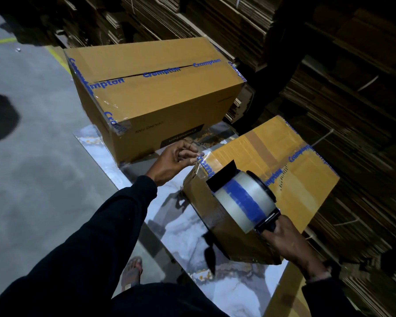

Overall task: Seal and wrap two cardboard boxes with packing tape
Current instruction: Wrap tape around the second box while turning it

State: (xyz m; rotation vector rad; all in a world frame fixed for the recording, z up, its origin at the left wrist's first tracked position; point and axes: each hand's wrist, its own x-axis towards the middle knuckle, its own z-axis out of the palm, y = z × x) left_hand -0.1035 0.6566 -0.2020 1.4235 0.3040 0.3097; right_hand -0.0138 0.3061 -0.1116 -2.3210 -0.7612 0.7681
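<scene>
Tape end pinched in left hand (173, 160) fingers at near Crompton box (261, 179) corner, right hand (286, 236) gripping dispenser (245, 197) over it: best kept taut and pressed flat; second box (156, 94) behind.

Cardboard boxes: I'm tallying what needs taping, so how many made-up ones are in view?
2. The large brown cardboard box lies farther away on the marbled sheet; the smaller brown cardboard box sits nearer, right of it. Flattened cardboard stacks behind could hide others.
</scene>
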